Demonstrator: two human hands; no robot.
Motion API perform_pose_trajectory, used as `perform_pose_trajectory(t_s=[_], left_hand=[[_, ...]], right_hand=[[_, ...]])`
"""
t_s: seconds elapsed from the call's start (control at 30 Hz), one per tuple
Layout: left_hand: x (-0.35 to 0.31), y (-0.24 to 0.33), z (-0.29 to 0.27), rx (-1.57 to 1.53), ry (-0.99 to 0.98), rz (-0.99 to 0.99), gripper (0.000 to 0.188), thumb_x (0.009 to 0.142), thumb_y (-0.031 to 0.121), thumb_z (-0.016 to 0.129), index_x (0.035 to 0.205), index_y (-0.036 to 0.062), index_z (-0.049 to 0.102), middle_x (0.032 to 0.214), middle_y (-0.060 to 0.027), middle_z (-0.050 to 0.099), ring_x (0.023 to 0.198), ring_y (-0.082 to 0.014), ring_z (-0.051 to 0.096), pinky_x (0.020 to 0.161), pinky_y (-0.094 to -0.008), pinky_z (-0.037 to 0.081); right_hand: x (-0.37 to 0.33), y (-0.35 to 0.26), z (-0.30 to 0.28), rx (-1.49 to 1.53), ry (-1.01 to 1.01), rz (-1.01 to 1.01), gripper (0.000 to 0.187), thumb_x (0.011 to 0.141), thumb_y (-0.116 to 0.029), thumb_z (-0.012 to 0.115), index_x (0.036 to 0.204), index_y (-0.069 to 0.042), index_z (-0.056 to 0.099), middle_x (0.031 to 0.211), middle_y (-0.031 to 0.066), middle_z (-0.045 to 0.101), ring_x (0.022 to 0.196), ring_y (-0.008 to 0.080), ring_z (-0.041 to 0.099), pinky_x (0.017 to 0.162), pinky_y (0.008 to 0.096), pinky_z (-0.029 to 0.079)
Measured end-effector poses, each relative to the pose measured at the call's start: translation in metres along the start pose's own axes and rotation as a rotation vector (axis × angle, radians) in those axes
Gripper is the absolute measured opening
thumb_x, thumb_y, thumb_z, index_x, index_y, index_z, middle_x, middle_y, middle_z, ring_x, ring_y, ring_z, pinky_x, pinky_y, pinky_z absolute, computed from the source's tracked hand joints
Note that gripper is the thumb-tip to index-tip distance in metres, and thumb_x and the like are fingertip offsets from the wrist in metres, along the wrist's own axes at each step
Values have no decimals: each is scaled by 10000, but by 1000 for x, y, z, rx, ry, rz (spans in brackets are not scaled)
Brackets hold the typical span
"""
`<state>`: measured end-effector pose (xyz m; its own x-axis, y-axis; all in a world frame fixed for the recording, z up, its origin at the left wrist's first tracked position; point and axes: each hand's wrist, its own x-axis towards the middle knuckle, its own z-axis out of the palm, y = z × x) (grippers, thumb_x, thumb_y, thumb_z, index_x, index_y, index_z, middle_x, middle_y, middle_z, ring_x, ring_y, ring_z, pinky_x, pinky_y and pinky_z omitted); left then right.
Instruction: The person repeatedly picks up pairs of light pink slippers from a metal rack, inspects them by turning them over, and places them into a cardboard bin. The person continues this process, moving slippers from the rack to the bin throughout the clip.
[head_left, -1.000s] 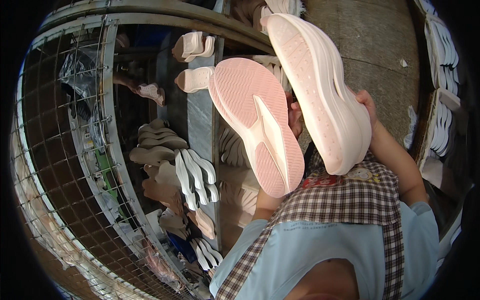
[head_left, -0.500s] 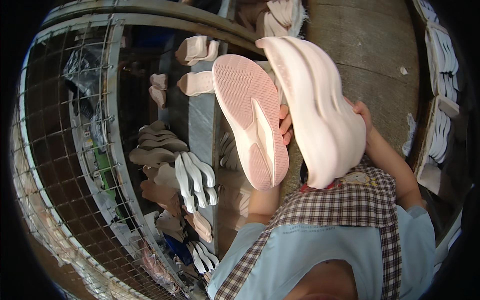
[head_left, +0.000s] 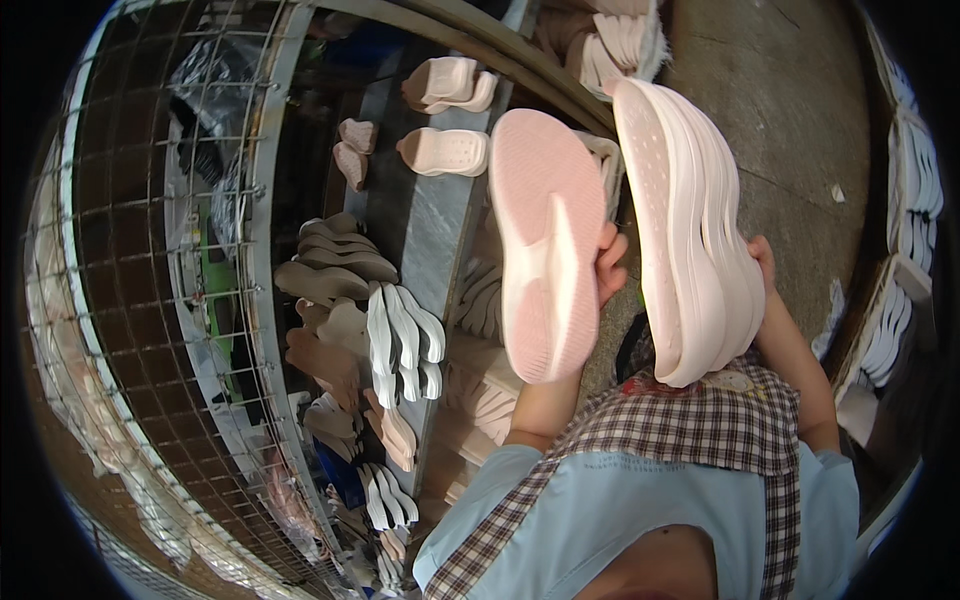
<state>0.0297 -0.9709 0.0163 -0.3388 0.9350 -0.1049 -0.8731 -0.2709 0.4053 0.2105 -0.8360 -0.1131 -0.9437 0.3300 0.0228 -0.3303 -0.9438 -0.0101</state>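
Observation:
A shoe sole (head_left: 550, 190) with a pink ribbed tread is in my left hand (head_left: 611, 264), held upright with the tread facing up toward me. The fingers curl around its right edge; most of that hand is hidden behind it. Beside it, my right hand (head_left: 763, 264) grips a stack of pale pink soles (head_left: 700, 230) by the right side. Their wavy sidewalls lie nested together, and the dotted inner face of one shows along the left. The stack's upper part stands apart from the single sole.
To the left, a narrow metal ledge (head_left: 432, 235) carries pale soles (head_left: 450, 152), white soles (head_left: 404, 335) and brown soles (head_left: 335, 262). A wire mesh panel (head_left: 150, 330) stands farther left. More white soles (head_left: 885, 320) line the right side, beyond the grey floor (head_left: 800, 130).
The stack in my right hand has turned, so its dotted inner face now shows. Both hands' soles appear farther right in the view, and the surroundings have shifted too.

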Motion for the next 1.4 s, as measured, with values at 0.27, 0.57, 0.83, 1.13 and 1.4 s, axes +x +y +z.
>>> perform_pose_trajectory(t_s=[0.27, 0.57, 0.83, 1.13, 1.4], left_hand=[[9, 13, -13, 419, 280, -201, 670, 897, 133, 560, 1461, 85, 202, 1358, -127, 434, 1163, -187, 510, 921, -283, 456], [6, -25, -85, 666, 228, -235, 691, 945, 300, 497, 1480, 118, 100, 1483, -138, 242, 1340, -239, 292, 1048, -363, 329], [14, -58, -222, 774, 702, -372, 539, 968, 313, 454, 1413, 102, 235, 1322, -157, 443, 1164, -261, 491, 940, -377, 449], [-5, -12, -344, 434, 809, 50, 299, 976, 172, 427, 1251, 54, 418, 1138, -97, 567, 962, -184, 598, 791, -309, 530], [6, 86, -442, 949, 929, 240, 321, 948, 193, 501, 1188, -10, 433, 1053, -133, 588, 906, -156, 596, 754, -292, 523]], right_hand=[[21, -11, 2, -575, 148, 74, 718, 743, -219, 503, 1397, -15, 289, 1342, 163, 454, 1209, 274, 479, 1013, 396, 403], [37, -3, -67, -927, 262, 185, 1173, 612, -796, 543, 1454, -77, 155, 1432, 124, 318, 1303, 247, 326, 1059, 398, 315], [61, 63, -124, -827, 318, 341, 1253, 535, -867, 428, 1453, -56, 165, 1452, 112, 295, 1319, 221, 277, 1094, 390, 241], [97, 87, -76, -577, 512, 155, 806, 865, -285, 612, 1472, -79, 125, 1476, 151, 262, 1361, 261, 259, 1100, 376, 219], [199, 176, -161, -1709, 481, 49, 609, 861, -133, 564, 1377, 13, 277, 1285, 243, 431, 1105, 392, 499, 979, 427, 364]])
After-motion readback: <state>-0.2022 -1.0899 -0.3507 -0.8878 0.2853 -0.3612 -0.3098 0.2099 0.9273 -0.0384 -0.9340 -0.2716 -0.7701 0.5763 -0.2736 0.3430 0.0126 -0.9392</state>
